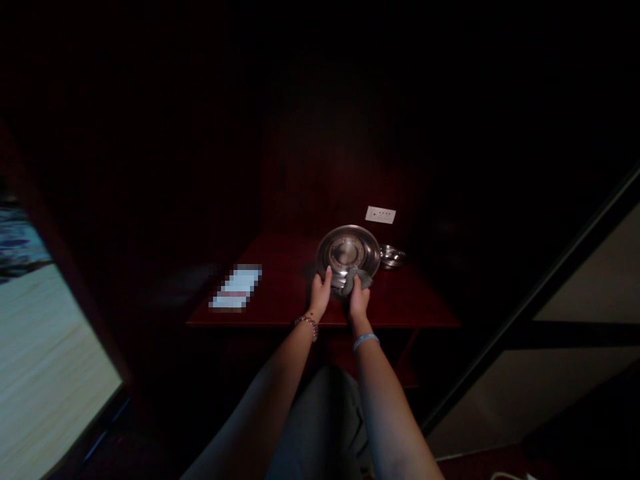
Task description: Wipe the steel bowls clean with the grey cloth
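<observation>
A round, shiny stainless steel dish (349,252), like a basin or deep plate, is held tilted up above the red-brown shelf (285,293). My left hand (320,293) is closed on its lower left rim, thumb on the near face. My right hand (358,299) is closed on a crumpled grey cloth (364,279), which touches the dish's lower right part. Fingers behind the dish and cloth are hidden. Just to the right, partly behind the dish, small shiny metal bowls (393,257) stand on the shelf; how many I cannot tell.
A blurred-out white and red rectangle (236,288) lies on the shelf's left side. A white socket plate (381,215) is on the dark back wall. Dark side walls frame the shelf. A pale wooden surface (50,347) shows at left, and a dark-framed panel (575,307) at right.
</observation>
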A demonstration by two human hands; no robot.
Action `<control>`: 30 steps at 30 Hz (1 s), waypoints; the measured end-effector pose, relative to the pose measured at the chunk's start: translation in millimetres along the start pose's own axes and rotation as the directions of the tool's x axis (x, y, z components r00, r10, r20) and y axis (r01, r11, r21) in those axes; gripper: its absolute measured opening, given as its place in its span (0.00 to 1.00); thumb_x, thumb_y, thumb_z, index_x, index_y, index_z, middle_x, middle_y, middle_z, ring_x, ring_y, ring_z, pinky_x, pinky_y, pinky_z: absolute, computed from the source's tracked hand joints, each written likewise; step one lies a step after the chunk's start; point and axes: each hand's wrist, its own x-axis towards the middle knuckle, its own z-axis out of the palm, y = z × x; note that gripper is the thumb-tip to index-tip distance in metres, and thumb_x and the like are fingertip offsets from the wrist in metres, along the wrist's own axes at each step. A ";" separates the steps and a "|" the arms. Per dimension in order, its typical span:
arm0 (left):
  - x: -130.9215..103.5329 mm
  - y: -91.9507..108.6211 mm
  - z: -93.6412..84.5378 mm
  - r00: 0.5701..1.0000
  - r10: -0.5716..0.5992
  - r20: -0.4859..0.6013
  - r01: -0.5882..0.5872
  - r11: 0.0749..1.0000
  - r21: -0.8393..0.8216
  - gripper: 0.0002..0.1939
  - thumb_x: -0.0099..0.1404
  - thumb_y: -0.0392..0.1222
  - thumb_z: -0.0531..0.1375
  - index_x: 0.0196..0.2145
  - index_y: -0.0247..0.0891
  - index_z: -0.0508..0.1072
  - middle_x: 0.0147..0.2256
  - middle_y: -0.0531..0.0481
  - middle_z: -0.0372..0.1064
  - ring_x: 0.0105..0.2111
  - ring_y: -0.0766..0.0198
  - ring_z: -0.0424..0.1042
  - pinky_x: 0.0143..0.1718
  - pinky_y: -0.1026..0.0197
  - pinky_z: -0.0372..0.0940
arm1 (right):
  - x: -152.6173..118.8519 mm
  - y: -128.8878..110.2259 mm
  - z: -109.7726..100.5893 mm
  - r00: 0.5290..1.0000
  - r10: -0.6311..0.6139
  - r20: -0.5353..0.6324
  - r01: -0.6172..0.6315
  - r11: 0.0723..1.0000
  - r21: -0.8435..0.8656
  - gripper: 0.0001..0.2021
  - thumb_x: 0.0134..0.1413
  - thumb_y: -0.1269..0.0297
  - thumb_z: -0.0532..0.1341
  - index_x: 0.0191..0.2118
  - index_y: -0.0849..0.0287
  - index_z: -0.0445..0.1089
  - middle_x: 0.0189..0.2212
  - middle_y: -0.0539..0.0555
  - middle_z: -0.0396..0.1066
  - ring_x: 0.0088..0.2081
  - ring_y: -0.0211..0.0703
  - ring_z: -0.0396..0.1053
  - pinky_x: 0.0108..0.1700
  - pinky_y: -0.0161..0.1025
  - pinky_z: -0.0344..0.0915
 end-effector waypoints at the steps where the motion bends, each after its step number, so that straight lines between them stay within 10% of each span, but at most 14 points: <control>1: -0.5 -0.5 0.2 1.000 -0.004 0.016 0.004 1.000 0.010 0.21 0.68 0.50 0.55 0.49 0.30 0.73 0.50 0.36 0.74 0.50 0.57 0.74 0.54 0.57 0.65 | 0.2 0.2 -0.4 1.000 -0.003 -0.001 0.003 1.000 0.000 0.21 0.53 0.54 0.62 0.43 0.69 0.77 0.40 0.60 0.80 0.41 0.49 0.76 0.42 0.37 0.69; 7: -1.3 -8.4 -1.6 0.982 -0.018 0.186 -0.005 0.993 0.120 0.20 0.58 0.50 0.65 0.42 0.32 0.78 0.44 0.37 0.78 0.46 0.52 0.76 0.51 0.52 0.68 | 1.2 1.8 -2.6 1.000 -0.019 0.013 0.020 0.997 -0.073 0.22 0.53 0.52 0.62 0.41 0.69 0.78 0.37 0.60 0.80 0.40 0.49 0.76 0.40 0.36 0.69; 30: 2.2 -3.1 -3.4 0.987 -0.002 -0.161 -0.003 1.000 -0.030 0.21 0.64 0.54 0.57 0.40 0.31 0.73 0.42 0.39 0.76 0.42 0.58 0.75 0.47 0.58 0.68 | 2.1 4.3 -0.2 0.994 -0.030 0.107 0.035 0.999 -0.040 0.22 0.51 0.52 0.63 0.43 0.68 0.77 0.41 0.61 0.79 0.43 0.49 0.76 0.43 0.38 0.69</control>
